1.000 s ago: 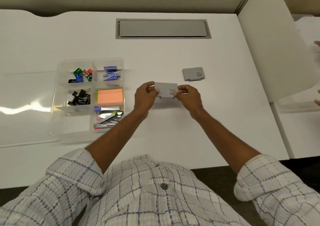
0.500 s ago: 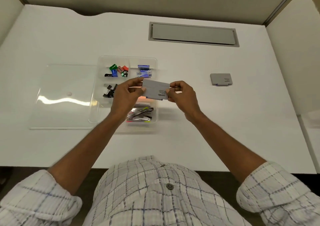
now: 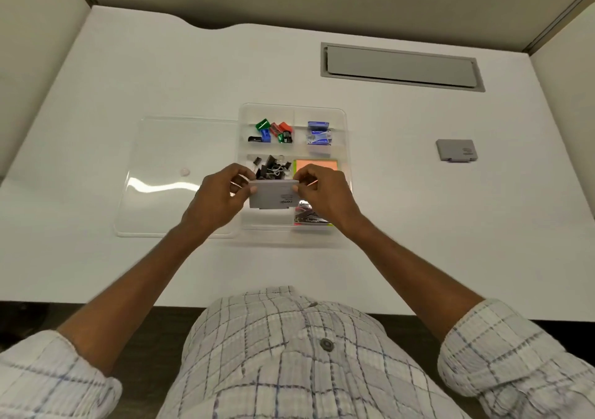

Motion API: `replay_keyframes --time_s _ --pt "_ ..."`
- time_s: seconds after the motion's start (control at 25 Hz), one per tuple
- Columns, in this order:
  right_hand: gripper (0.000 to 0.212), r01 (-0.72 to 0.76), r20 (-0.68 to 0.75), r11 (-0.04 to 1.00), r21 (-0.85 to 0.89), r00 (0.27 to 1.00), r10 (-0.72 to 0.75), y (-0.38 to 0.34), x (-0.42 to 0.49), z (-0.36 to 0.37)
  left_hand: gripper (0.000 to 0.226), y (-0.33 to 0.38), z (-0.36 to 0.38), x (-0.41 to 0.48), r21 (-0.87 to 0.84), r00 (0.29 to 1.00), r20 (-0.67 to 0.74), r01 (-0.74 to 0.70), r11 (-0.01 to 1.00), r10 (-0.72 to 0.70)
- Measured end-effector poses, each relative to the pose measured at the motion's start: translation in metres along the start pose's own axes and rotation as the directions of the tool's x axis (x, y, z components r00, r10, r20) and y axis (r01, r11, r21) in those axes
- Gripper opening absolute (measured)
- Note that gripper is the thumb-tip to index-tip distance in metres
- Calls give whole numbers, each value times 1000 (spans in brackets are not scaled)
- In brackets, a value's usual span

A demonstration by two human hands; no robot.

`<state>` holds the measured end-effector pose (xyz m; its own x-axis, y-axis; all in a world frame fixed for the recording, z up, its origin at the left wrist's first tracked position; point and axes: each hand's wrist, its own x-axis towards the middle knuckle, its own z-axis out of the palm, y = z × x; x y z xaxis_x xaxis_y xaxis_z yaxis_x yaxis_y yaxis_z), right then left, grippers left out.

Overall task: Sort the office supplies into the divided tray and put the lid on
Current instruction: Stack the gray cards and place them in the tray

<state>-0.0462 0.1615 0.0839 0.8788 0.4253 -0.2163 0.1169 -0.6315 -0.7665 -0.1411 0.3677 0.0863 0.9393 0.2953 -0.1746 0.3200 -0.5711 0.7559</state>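
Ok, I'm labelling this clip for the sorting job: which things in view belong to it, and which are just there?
Part of the job:
divided tray
clear lid
grey box held by left hand and right hand
second grey box on the desk
binder clips
sticky notes

Just there:
desk cable hatch
partition walls

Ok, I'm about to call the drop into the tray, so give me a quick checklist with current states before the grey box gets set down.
1. Both hands grip the grey box: left hand and right hand pinch its ends. Ok.
2. Box over the divided tray: above its near-left part. Ok.
3. Near-left compartment free: hidden by the box and hands. Cannot tell.
4. All supplies sorted: second grey box lies out on the desk. Not ok.
5. Lid within reach: flat on the desk, left of the tray. Ok.
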Motion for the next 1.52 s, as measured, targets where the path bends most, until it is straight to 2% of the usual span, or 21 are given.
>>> replay_keyframes --time_s 0.12,0.24,0.36,0.52,0.6,0.68,0.76,0.96,1.08,1.24,1.52 --pt "14 44 35 983 -179 999 -38 -7 4 12 15 -12 -11 3 138 996 74 -54 989 44" --pt "12 55 81 953 -297 996 -32 -12 8 20 14 -20 -17 12 191 993 101 -72 979 53" --pt "15 83 127 874 -479 992 -25 -13 8 31 16 -23 -15 17 299 988 138 -107 948 68" --pt "16 181 145 732 -657 983 -114 -14 3 43 17 -22 -4 18 576 963 186 -266 773 193" --pt "18 216 154 652 -727 976 -153 -15 4 46 18 -20 -1 21 652 954 206 -300 697 218" --pt "22 229 145 634 -739 972 -183 -18 4 46 19 -18 0 26 695 945 226 -326 641 235" --pt "25 224 114 676 -702 972 -204 -19 2 42 18 -16 1 30 684 939 238 -344 644 249" --pt "30 160 -35 809 -566 975 -218 -2 -12 12 22 1 17 34 483 941 205 -337 808 270" --pt "36 97 -161 874 -477 968 -195 22 -21 -12 33 28 35 36 362 933 181 -356 861 310" --pt "41 0 -249 899 -438 961 -122 59 -23 -51 40 69 71 46 284 906 202 -417 863 371" --pt "35 -29 -405 939 -342 907 -119 141 -12 -150 38 154 161 73 210 890 209 -446 870 405"
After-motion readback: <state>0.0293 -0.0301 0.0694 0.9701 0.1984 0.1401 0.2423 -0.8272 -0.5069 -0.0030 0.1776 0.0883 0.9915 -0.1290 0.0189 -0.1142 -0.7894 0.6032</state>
